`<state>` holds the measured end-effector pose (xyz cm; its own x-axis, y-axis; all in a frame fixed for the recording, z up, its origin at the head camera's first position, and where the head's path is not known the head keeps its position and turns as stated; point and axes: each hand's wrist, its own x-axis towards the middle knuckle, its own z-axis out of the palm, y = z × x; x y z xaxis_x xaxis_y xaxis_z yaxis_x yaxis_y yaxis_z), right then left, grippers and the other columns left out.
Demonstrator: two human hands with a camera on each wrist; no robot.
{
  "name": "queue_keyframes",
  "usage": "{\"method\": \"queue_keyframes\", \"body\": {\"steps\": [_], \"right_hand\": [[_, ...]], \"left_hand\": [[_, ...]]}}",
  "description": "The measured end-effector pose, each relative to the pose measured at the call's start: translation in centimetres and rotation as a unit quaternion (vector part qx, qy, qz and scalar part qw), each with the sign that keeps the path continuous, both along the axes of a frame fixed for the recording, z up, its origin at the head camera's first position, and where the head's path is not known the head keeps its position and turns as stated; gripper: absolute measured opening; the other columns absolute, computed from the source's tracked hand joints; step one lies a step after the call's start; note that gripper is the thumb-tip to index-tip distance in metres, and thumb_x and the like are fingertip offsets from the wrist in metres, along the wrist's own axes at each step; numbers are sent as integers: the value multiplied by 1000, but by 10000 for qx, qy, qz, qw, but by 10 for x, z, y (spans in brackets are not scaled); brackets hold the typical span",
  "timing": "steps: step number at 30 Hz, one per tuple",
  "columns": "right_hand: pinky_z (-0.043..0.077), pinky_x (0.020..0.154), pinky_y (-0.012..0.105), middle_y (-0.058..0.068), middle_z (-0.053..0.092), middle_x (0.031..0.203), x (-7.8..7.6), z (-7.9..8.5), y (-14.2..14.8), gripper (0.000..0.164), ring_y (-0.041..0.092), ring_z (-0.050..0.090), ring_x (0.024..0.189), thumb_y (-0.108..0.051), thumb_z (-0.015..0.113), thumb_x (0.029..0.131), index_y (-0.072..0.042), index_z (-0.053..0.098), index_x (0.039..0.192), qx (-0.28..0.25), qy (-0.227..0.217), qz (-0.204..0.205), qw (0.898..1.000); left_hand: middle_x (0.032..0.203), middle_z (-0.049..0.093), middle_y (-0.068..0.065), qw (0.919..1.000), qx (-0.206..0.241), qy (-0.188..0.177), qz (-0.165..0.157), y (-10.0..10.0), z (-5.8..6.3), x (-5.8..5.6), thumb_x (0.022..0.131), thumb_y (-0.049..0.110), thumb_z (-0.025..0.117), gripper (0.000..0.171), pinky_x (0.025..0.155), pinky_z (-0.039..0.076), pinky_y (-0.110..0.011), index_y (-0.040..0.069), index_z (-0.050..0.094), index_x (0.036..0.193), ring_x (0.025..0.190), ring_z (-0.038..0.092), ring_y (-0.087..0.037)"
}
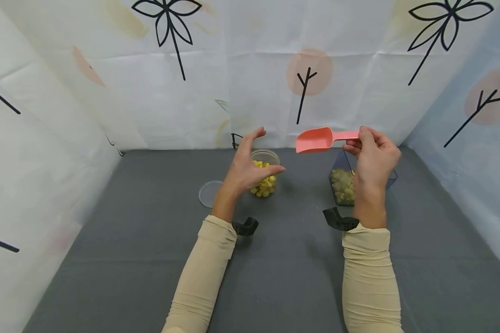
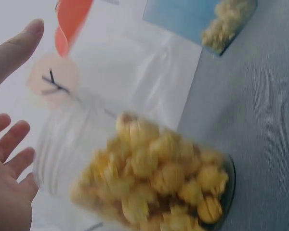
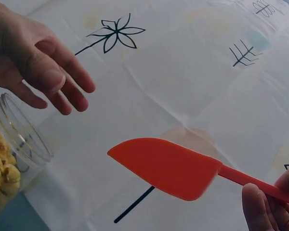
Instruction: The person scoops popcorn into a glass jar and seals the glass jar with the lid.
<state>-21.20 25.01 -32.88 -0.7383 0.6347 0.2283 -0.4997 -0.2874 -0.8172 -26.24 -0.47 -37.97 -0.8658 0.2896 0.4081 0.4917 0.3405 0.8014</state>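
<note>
In the head view my right hand (image 1: 375, 155) pinches the handle of a coral-pink scoop (image 1: 315, 140), raised above the table with its bowl to the left. No popcorn shows in the scoop. My left hand (image 1: 250, 166) has its thumb and fingers spread wide, beside a clear jar (image 1: 265, 192) without a lid. Yellow popcorn (image 2: 159, 178) fills much of the jar in the left wrist view. Between the left hand and the jar's rim (image 3: 26, 127) a small gap shows in the right wrist view. Behind my right wrist stands a clear bin (image 1: 340, 192) of paler popcorn, partly hidden.
A round clear lid (image 1: 209, 193) lies flat on the grey tabletop (image 1: 275, 277), left of the jar. White printed cloth (image 1: 254, 92) hangs behind the table and along both sides. Black straps (image 1: 339, 221) circle both wrists.
</note>
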Motion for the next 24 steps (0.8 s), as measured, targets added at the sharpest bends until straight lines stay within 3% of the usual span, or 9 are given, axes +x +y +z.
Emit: {"method": "queue_keyframes", "body": {"steps": [6,10,15,24], "right_hand": [[59,59,23,13,68,87,3,4,18,12,15,67,58,-3,69,93,3,73,102,127,-85,-362,9992],[58,58,22,11,69,82,7,7,31,9,14,67,55,-3,69,93,2,74,99,264,-100,-599,9978],[57,57,21,10,70,80,15,13,48,11,13,67,53,-5,71,93,1,74,102,338,-138,-819,9960],[57,55,22,12,70,80,28,24,74,10,14,66,53,-3,70,92,1,74,101,366,-190,-1066,9934]], "left_hand": [[160,38,7,9991,-115,223,-335,17,6,11,76,43,90,103,120,37,-48,25,33,159,148,36,-11],[160,37,4,9988,-314,251,-296,29,3,16,75,45,90,104,119,38,-43,23,32,159,149,37,-14],[160,38,-1,9968,-523,552,-258,40,5,19,75,46,90,106,119,39,-43,17,32,159,148,38,-18],[161,36,7,9951,-517,467,-704,65,18,22,76,49,88,103,121,37,-41,28,31,159,150,34,-10]]}}
